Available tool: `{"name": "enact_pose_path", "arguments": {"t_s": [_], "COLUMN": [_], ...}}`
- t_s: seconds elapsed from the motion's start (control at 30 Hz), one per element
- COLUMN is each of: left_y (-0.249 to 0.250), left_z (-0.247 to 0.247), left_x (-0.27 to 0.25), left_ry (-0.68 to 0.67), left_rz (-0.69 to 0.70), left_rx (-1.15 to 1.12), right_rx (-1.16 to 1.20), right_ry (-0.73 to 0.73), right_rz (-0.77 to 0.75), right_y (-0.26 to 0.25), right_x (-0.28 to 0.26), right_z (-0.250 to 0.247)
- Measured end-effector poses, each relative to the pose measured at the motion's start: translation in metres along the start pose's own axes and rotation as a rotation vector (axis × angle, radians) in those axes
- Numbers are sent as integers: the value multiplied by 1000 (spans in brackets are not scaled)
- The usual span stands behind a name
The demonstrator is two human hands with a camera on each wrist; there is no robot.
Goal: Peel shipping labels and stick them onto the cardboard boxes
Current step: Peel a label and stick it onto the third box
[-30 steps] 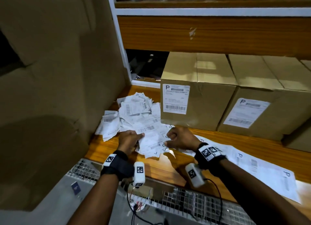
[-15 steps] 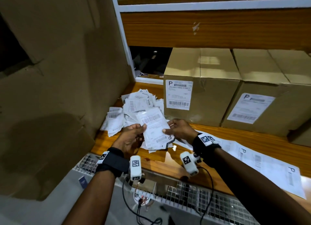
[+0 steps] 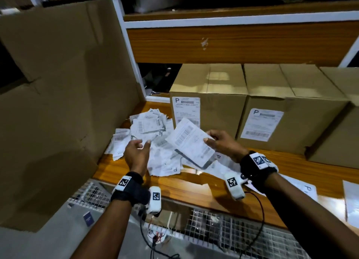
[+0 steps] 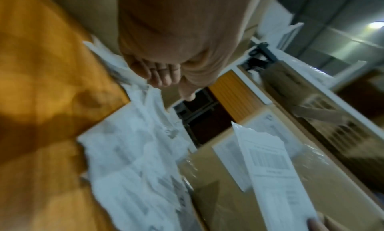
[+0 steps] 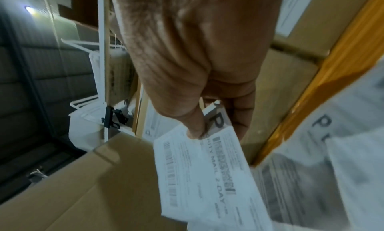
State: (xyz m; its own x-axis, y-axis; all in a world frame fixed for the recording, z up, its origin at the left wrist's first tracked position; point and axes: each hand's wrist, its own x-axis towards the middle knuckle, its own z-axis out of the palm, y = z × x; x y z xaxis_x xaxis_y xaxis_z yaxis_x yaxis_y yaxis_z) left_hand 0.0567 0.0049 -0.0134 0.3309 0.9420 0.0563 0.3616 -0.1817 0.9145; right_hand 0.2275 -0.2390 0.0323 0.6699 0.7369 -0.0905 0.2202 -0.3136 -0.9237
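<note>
My right hand (image 3: 208, 137) pinches one corner of a white shipping label (image 3: 191, 142) and holds it tilted above the wooden shelf (image 3: 194, 189). The right wrist view shows the thumb of the right hand (image 5: 197, 131) pressed on the label (image 5: 207, 177) near its printed "P". My left hand (image 3: 140, 144) hovers loosely curled over the pile of loose label papers (image 3: 147, 126), holding nothing; the left hand (image 4: 166, 80) looks bare there too. Behind stand a cardboard box (image 3: 213, 80) and a second box (image 3: 295, 95), each with a label stuck on its front.
A large cardboard sheet (image 3: 58, 84) walls off the left. A third box (image 3: 342, 126) sits far right. Label sheets (image 3: 351, 200) lie on the shelf at right. A wire mesh (image 3: 213, 229) with cables runs below the shelf edge. An upper shelf board (image 3: 233, 43) hangs overhead.
Both hands held the label over the pile before. My left hand has let go and moved left; my right hand has lifted the label up and to the right.
</note>
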Motion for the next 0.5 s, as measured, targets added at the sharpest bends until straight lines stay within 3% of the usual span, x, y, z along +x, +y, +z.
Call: {"name": "enact_pose_path", "arguments": {"t_s": [0.1,0.23,0.4,0.5], "left_y": [37,80,105,113], "left_z": [18,48,90,111], "left_x": [-19,-52,-98,-123], "left_ry": [-225,-608,-893,-975], "left_rz": [168,132,182,155], "left_rx": [-167,-245,-289,-417], "right_rx": [8,132,208,252], "right_ry": [90,235,259,313], "right_rz": [-43,-77,-61,-85], "right_y": [3,9,18,27], "right_x": [-21,-54,-92,-111], "right_z": [-38,-84,-125,-146]}}
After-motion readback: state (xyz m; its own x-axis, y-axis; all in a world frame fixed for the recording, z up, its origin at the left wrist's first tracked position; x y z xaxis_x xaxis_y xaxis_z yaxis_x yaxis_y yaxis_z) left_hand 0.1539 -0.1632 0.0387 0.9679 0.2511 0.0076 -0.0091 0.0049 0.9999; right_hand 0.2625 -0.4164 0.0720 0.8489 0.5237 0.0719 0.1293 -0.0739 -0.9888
